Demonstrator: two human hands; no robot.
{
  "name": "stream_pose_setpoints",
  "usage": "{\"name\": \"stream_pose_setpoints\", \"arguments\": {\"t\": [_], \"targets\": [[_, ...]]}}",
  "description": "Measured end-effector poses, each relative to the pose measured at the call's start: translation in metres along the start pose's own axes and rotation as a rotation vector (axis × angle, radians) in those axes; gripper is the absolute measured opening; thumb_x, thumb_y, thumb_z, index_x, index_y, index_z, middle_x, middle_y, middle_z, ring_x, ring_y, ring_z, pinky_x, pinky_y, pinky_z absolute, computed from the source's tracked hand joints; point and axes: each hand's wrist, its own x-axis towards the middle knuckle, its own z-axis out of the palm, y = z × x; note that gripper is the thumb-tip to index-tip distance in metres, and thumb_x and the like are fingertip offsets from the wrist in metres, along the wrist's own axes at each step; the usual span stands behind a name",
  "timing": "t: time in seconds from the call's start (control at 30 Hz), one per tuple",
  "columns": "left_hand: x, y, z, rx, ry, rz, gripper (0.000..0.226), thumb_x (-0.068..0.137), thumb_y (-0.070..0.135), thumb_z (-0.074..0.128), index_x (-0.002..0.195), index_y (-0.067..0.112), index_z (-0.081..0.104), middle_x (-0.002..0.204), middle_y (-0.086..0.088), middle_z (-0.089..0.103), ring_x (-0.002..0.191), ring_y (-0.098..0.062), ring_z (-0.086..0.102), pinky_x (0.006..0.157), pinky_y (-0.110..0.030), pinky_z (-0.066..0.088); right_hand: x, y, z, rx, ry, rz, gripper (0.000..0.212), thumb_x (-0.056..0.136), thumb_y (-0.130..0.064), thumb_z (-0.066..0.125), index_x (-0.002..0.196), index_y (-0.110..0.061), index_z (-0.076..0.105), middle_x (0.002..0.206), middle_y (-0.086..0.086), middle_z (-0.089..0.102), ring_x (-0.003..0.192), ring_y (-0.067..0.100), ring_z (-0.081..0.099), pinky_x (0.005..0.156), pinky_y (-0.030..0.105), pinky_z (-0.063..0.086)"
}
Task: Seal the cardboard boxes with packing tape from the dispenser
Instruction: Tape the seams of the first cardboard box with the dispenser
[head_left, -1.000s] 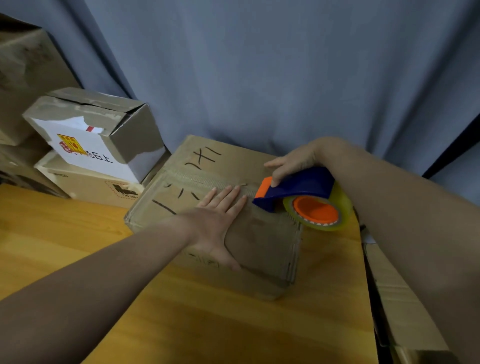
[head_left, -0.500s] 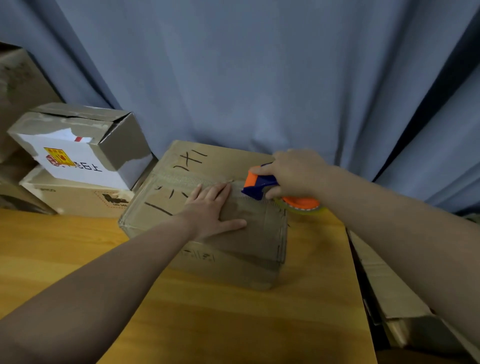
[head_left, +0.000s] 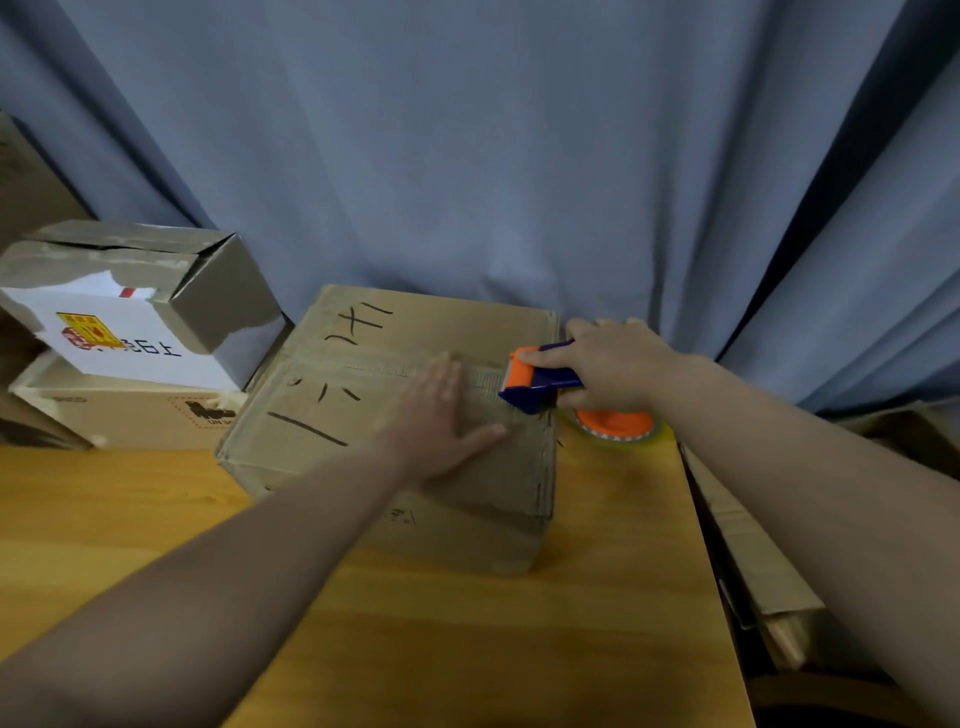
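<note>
Our right grip held the dispenser at the box top's right edge. The seam ran leftward from it. Left grip pressed flat, fingers straight, just left on the seam.

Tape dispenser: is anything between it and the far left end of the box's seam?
Yes. The left hand lies flat on the cardboard box, fingers across the seam, right beside the tape dispenser that the right hand grips. Past that hand the seam looks bare.
</note>
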Motion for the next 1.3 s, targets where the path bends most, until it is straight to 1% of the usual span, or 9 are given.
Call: {"name": "stream_pose_setpoints", "arguments": {"t": [0.1, 0.2, 0.4, 0.6, 0.73, 0.9, 1.03, 1.2, 1.3], "targets": [[0.004, 0.024, 0.006, 0.061, -0.036, 0.075, 0.115, 0.068, 0.087, 0.01, 0.152, 0.009, -0.008, 0.159, -0.009, -0.013, 0.146, -0.019, -0.012, 0.12, -0.037, -0.002, 0.002, 0.003, 0.002, 0.047, -0.03, -0.019, 0.067, 0.093, -0.048, 0.051, 0.146, -0.053, 0.01, 0.137, 0.006, 0.035, 0.114, 0.028, 0.047, 0.081, 0.036, 0.039], [0.0, 0.031, 0.003, 0.064, -0.033, 0.036, 0.123, 0.067, 0.091, 0.017, 0.151, 0.005, -0.009, 0.159, -0.013, -0.013, 0.147, -0.022, -0.012, 0.12, -0.037, -0.005, 0.0, 0.004, 0.003, 0.076, -0.034, -0.027, 0.069, 0.093, -0.048, 0.05, 0.146, -0.053, 0.007, 0.136, 0.005, 0.034, 0.108, 0.026, 0.051, 0.072, 0.031, 0.036], [0.004, 0.058, 0.01, -0.008, -0.018, -0.076, 0.133, 0.064, 0.093, 0.031, 0.149, 0.001, -0.012, 0.157, -0.018, -0.016, 0.146, -0.028, -0.015, 0.119, -0.042, -0.006, 0.0, 0.005, -0.002, 0.102, 0.004, -0.001, 0.072, 0.09, -0.056, 0.054, 0.147, -0.053, 0.01, 0.123, 0.0, 0.044, 0.109, 0.021, 0.05, 0.072, 0.029, 0.032], [0.016, 0.029, -0.003, 0.006, -0.023, 0.038, 0.127, 0.068, 0.089, 0.041, 0.151, 0.009, -0.014, 0.159, -0.009, -0.014, 0.146, -0.02, -0.013, 0.118, -0.035, -0.007, 0.006, 0.004, -0.021, 0.128, 0.078, 0.002, 0.067, 0.09, -0.057, 0.052, 0.146, -0.052, 0.016, 0.12, 0.001, 0.045, 0.112, 0.023, 0.05, 0.075, 0.031, 0.036], [0.018, 0.026, -0.003, 0.028, -0.041, 0.054, 0.125, 0.069, 0.087, 0.04, 0.151, 0.008, -0.012, 0.159, -0.011, -0.016, 0.147, -0.021, -0.012, 0.117, -0.035, -0.006, -0.026, 0.012, -0.011, 0.119, 0.04, 0.027, 0.067, 0.09, -0.054, 0.053, 0.145, -0.054, 0.016, 0.107, -0.006, 0.038, 0.095, 0.012, 0.044, 0.072, 0.029, 0.034], [0.02, 0.028, -0.004, 0.051, -0.083, 0.044, 0.12, 0.072, 0.084, 0.041, 0.152, 0.011, -0.011, 0.158, -0.012, -0.017, 0.147, -0.024, -0.012, 0.117, -0.038, -0.005, -0.07, 0.035, 0.025, 0.167, -0.016, 0.142, 0.067, 0.088, -0.056, 0.054, 0.143, -0.058, 0.016, 0.108, -0.008, 0.039, 0.089, 0.012, 0.046, 0.075, 0.033, 0.046], [0.023, 0.034, -0.006, 0.062, -0.117, 0.026, 0.108, 0.08, 0.073, 0.045, 0.152, 0.016, -0.012, 0.158, -0.012, -0.019, 0.146, -0.027, -0.016, 0.117, -0.042, -0.006, -0.068, 0.035, 0.037, 0.152, 0.038, 0.142, 0.066, 0.09, -0.056, 0.05, 0.144, -0.056, 0.013, 0.115, -0.006, 0.041, 0.09, 0.011, 0.043, 0.071, 0.028, 0.04], [0.019, 0.052, 0.002, 0.035, -0.053, 0.184, 0.082, 0.092, 0.046, 0.037, 0.152, 0.012, -0.007, 0.159, -0.006, -0.014, 0.146, -0.018, -0.014, 0.119, -0.036, -0.007, -0.071, 0.031, 0.049, 0.2, 0.033, 0.173, 0.068, 0.091, -0.055, 0.048, 0.145, -0.054, 0.007, 0.112, -0.008, 0.036, 0.089, 0.012, 0.04, 0.07, 0.026, 0.035], [0.015, 0.052, 0.005, 0.041, -0.029, 0.19, 0.078, 0.093, 0.045, 0.036, 0.152, 0.019, -0.008, 0.16, -0.004, -0.014, 0.146, -0.019, -0.014, 0.118, -0.038, -0.007, -0.073, 0.027, 0.055, 0.244, 0.053, 0.193, 0.079, 0.091, -0.055, 0.049, 0.148, -0.047, -0.005, 0.114, -0.007, 0.036, 0.091, 0.014, 0.043, 0.071, 0.028, 0.038]]}}
